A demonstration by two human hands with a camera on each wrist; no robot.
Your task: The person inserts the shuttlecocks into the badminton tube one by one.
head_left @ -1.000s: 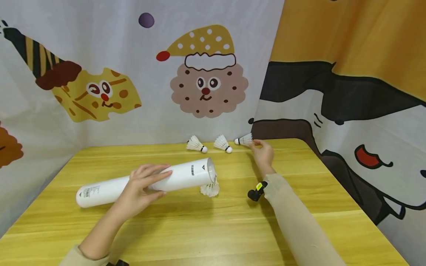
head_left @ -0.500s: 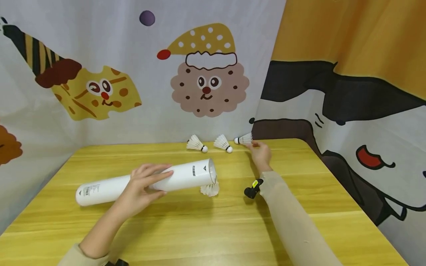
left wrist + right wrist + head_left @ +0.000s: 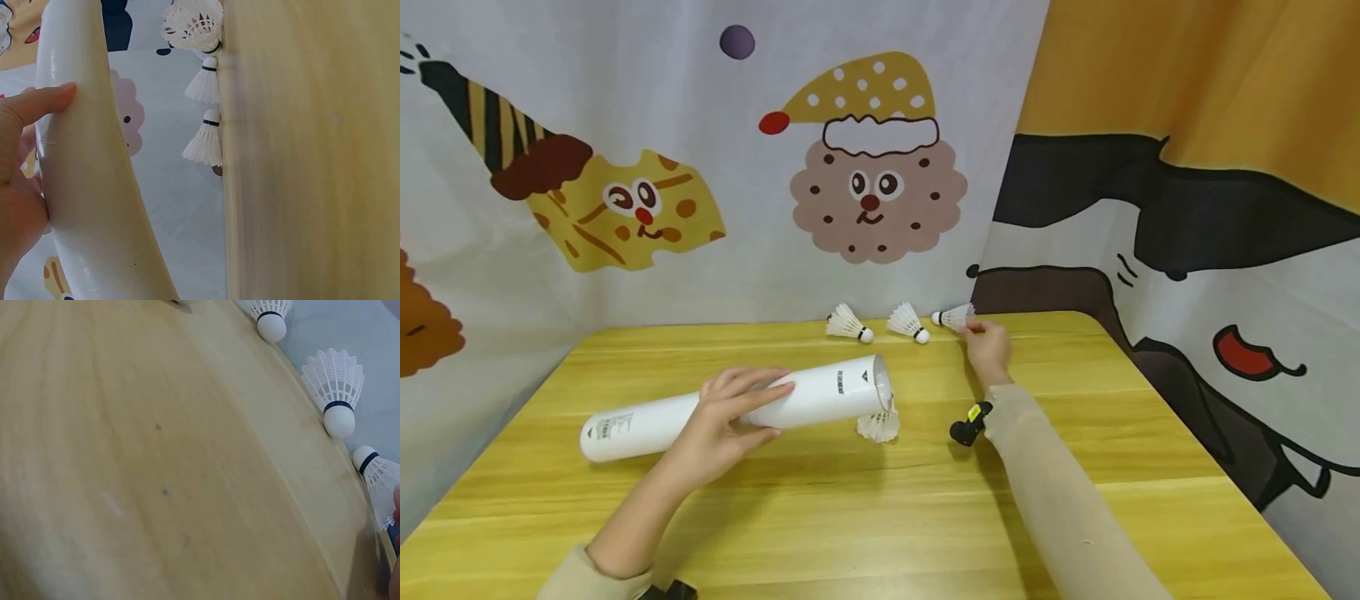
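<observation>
In the head view my left hand grips a long white shuttlecock tube round its middle, holding it slanted above the table with its open end to the right. The left wrist view shows the thumb lying along the tube. At the table's back edge my right hand pinches the feather skirt of the rightmost shuttlecock, whose cork points left. Only fingertips of that hand enter the right wrist view, beside the same shuttlecock. Another shuttlecock sits under the tube's mouth, partly hidden by it.
Two more shuttlecocks, a left one and a middle one, lie along the back edge of the wooden table. Behind the table hangs a printed curtain.
My right hand has shifted slightly left along the pinched shuttlecock's skirt, its forearm with it. The head view has swung a little. The tube and the shuttlecocks stay nearly in place.
</observation>
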